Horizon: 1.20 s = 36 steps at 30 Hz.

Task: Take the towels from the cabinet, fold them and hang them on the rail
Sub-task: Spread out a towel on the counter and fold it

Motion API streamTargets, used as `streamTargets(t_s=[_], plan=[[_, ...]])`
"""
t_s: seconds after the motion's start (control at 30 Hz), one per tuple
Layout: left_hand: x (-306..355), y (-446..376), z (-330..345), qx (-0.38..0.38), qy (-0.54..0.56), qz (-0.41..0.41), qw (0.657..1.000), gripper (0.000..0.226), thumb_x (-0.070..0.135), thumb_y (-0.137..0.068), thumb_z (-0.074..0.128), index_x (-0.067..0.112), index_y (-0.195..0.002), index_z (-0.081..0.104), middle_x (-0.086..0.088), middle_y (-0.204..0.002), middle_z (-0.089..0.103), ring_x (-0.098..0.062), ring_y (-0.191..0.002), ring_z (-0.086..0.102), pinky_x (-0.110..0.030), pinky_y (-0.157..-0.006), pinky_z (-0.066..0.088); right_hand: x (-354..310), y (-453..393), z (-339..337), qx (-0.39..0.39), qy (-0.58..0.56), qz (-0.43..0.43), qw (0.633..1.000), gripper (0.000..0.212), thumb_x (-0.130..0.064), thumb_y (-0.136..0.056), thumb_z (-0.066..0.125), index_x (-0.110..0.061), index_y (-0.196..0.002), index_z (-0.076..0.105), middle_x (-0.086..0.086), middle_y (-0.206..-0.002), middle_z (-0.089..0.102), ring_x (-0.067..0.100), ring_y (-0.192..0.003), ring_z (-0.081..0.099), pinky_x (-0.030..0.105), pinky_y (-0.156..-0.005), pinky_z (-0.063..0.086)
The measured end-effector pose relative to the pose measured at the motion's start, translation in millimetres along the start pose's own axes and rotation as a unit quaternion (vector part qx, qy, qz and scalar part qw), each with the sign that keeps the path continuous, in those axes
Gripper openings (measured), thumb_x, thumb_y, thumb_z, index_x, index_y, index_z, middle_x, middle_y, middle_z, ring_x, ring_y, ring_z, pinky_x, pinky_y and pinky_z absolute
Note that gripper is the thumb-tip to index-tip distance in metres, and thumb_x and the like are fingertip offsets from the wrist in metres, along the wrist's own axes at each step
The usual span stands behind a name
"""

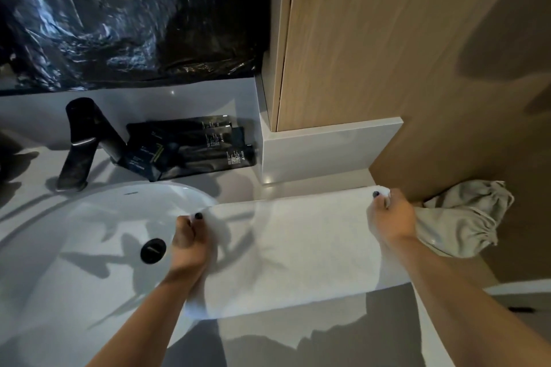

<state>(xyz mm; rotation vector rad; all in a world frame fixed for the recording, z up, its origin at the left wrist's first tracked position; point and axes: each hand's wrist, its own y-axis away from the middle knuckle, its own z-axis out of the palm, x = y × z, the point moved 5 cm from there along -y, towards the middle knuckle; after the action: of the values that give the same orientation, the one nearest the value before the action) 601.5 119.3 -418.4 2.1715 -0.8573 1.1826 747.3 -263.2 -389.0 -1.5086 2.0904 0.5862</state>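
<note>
A white towel [298,253] lies spread flat on the counter, its left end reaching over the rim of the basin. My left hand [187,243] pinches the towel's far left corner. My right hand [390,220] pinches the far right corner, close to the wooden wall. Both arms reach in from the bottom of the view. The wooden cabinet [372,39] stands above the counter at the right, its door shut. No rail is in view.
A round white basin [74,247] with a black drain plug [152,250] fills the left. A black tap [80,140] and dark toiletry packets [193,146] sit behind it. A grey drawstring bag [465,217] lies beside my right hand. Black plastic sheeting [119,15] covers the back wall.
</note>
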Motion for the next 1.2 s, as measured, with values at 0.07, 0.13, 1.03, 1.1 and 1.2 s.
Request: streamTargets(t_s=[0.07, 0.13, 1.03, 1.1, 1.2], plan=[[3, -2, 1, 0.008, -0.020, -0.017, 1.000, 0.036, 0.036, -0.103, 0.038, 0.005, -0.085, 0.036, -0.013, -0.070, 0.048, -0.027, -0.065, 0.047, -0.038, -0.067, 0.031, -1, 1, 1, 0.021, 0.009, 0.005, 1.000, 0.014, -0.015, -0.098, 0.046, -0.004, -0.089, 0.049, 0.016, -0.078, 0.056, 0.034, -0.076, 0.054, 0.034, -0.065, 0.033], [9, -4, 0, 0.032, -0.048, -0.020, 0.998, 0.034, 0.035, -0.104, 0.035, 0.005, -0.086, 0.036, -0.011, -0.067, 0.047, -0.035, -0.068, 0.048, -0.038, -0.065, 0.028, -2, 2, 3, 0.041, 0.024, 0.008, 0.999, 0.016, -0.017, -0.099, 0.045, -0.003, -0.095, 0.052, 0.021, -0.083, 0.060, 0.037, -0.079, 0.057, 0.033, -0.064, 0.033], [69, 57, 88, -0.185, -0.370, 0.286, 0.864, 0.068, 0.044, -0.096, 0.011, 0.014, -0.157, 0.015, -0.005, -0.164, -0.002, -0.019, -0.151, -0.009, -0.048, -0.123, 0.002, -85, 99, 62, -0.148, 0.136, -0.403, 0.893, 0.058, -0.021, -0.093, 0.026, -0.013, -0.150, 0.033, 0.003, -0.163, 0.017, 0.022, -0.152, 0.007, 0.040, -0.120, 0.000], [59, 52, 98, -0.198, -0.394, 0.276, 0.854, 0.065, 0.047, -0.096, 0.011, 0.025, -0.158, 0.010, 0.001, -0.165, -0.005, -0.013, -0.150, -0.015, -0.043, -0.122, -0.008, -78, 99, 82, -0.213, 0.209, -0.383, 0.874, 0.072, -0.038, -0.089, -0.002, -0.018, -0.157, 0.008, -0.005, -0.164, -0.006, 0.014, -0.151, -0.011, 0.037, -0.119, -0.011], [58, 43, 100, -0.183, -0.415, 0.273, 0.849, 0.065, 0.054, -0.095, 0.013, 0.036, -0.157, 0.009, 0.004, -0.166, -0.005, -0.012, -0.151, -0.014, -0.044, -0.121, -0.008, -72, 87, 86, -0.220, 0.248, -0.378, 0.864, 0.071, -0.045, -0.089, -0.005, -0.023, -0.157, -0.004, -0.007, -0.163, -0.013, 0.010, -0.149, -0.019, 0.037, -0.118, -0.015]])
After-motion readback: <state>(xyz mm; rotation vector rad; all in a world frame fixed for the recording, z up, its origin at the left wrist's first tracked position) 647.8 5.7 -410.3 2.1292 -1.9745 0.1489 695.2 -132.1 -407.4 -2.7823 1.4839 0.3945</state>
